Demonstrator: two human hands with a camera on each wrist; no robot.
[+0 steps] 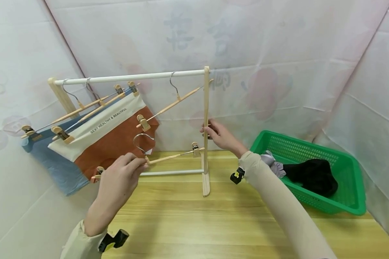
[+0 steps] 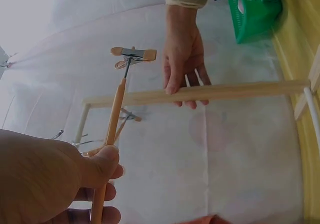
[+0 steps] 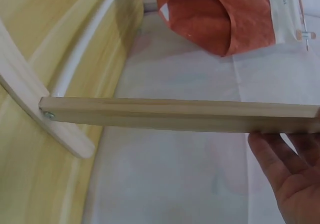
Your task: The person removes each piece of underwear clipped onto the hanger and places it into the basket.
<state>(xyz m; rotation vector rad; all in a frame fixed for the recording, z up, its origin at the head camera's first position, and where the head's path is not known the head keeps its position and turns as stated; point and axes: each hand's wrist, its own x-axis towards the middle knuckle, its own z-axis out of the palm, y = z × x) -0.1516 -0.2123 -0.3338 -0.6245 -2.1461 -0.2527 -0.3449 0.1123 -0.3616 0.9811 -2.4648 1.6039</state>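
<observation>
My left hand point(image 1: 121, 180) pinches a wooden clip hanger point(image 1: 164, 158) near the base of its metal hook, in front of the rack. One clip point(image 2: 134, 54) of that hanger shows in the left wrist view, with nothing in it. At the right end of the clothes rack, my right hand point(image 1: 223, 136) holds the upright post point(image 1: 206, 97), thumb on the near side and fingers behind. A bare clip hanger point(image 1: 171, 107) hangs from the white rail near this post. Orange underpants with a white waistband point(image 1: 108, 124) hang clipped farther left, in front of a blue garment point(image 1: 61, 162).
A green basket point(image 1: 360, 187) stands at the right on the wooden table point(image 1: 168, 223). It contains a black garment point(image 1: 316, 178) and a greyish-lilac one point(image 1: 275, 166). Pale printed curtains point(image 1: 272, 43) enclose the back and sides. A lower white bar point(image 1: 173, 173) joins the rack's feet.
</observation>
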